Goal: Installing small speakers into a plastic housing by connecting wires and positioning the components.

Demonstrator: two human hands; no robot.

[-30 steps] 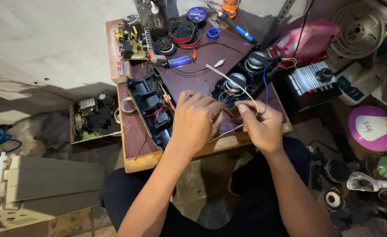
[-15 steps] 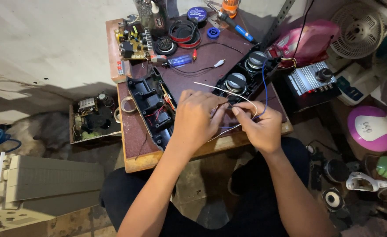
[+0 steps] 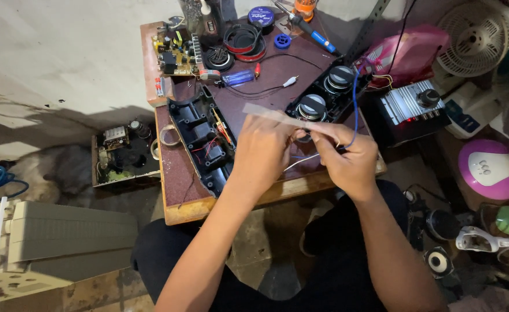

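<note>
Holding a thin pale strip [image 3: 277,117], probably clear tape though it's blurry, both hands are up over the front edge of the wooden tabletop [image 3: 179,173]. The left hand [image 3: 263,150] has its grip closed on the strip's middle, while the right hand [image 3: 347,156] pinches the other end, with a blue wire [image 3: 355,104] looping up from its fingers. A white wire [image 3: 301,163] runs between the two hands. Just beyond the hands sits a black speaker panel [image 3: 327,98] with two round drivers, and to the left lies an open black plastic housing [image 3: 199,141] with red wires inside. Further back there's a circuit board [image 3: 173,55], a blue lighter [image 3: 237,78] and a blue-handled soldering iron [image 3: 315,36].
</note>
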